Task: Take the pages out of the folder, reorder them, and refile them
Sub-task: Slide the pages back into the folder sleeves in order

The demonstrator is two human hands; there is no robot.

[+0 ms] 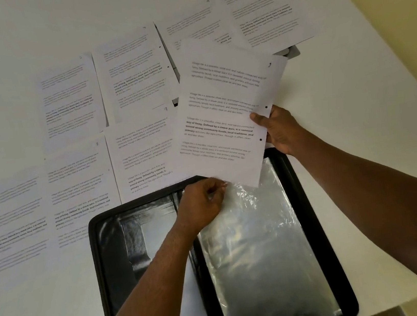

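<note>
A black, round-cornered folder [320, 236] lay open on the smooth white table [358, 123] close to the person, its crinkled, glossy clear plastic sleeve [262, 244] catching the light. The right hand [282, 131] pinched a flat white printed page [226, 118] by its hole-punched edge, tilted above the sleeve's top, while the left hand [203, 204] gripped the sleeve's upper edge with curled fingers. Other printed pages [67, 97] lay spread in rows beyond; the held sheet's text opened "Village life is a peaceful", with a bold line "Defined by a slower pace".
</note>
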